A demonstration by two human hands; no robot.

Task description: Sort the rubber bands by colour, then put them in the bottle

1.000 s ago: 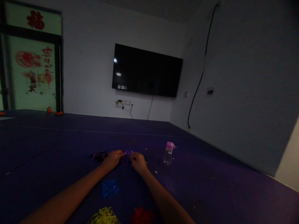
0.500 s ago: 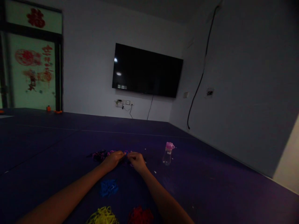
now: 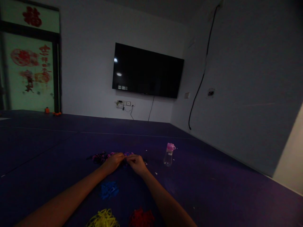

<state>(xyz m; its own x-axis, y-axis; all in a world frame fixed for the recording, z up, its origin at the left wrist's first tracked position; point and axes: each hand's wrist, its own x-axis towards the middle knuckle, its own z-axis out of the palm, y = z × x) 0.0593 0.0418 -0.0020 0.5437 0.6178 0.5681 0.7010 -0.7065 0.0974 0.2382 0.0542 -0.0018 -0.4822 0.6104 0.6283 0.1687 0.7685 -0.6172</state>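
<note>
My left hand (image 3: 114,161) and my right hand (image 3: 137,163) meet at the fingertips over a mixed pile of thin dark, pink and purple bands (image 3: 98,157). Both sets of fingers are pinched. Whatever sits between them is too small and dark to make out. Closer to me lies a small blue pile of bands (image 3: 109,189). Yellow looped bands (image 3: 103,218) and red bands (image 3: 141,217) form two more heaps at the bottom edge, between my forearms.
A clear bottle with a pink lid (image 3: 168,155) stands upright right of my hands on the purple floor surface (image 3: 213,176). White scraps (image 3: 156,173) lie near it. Orange objects (image 3: 56,113) are by the door. A television (image 3: 148,71) hangs on the far wall.
The view has shifted slightly, so everything sits a little further left. My hands stay together over the pile; a bluish bit visible at the fingertips before is now less distinct.
</note>
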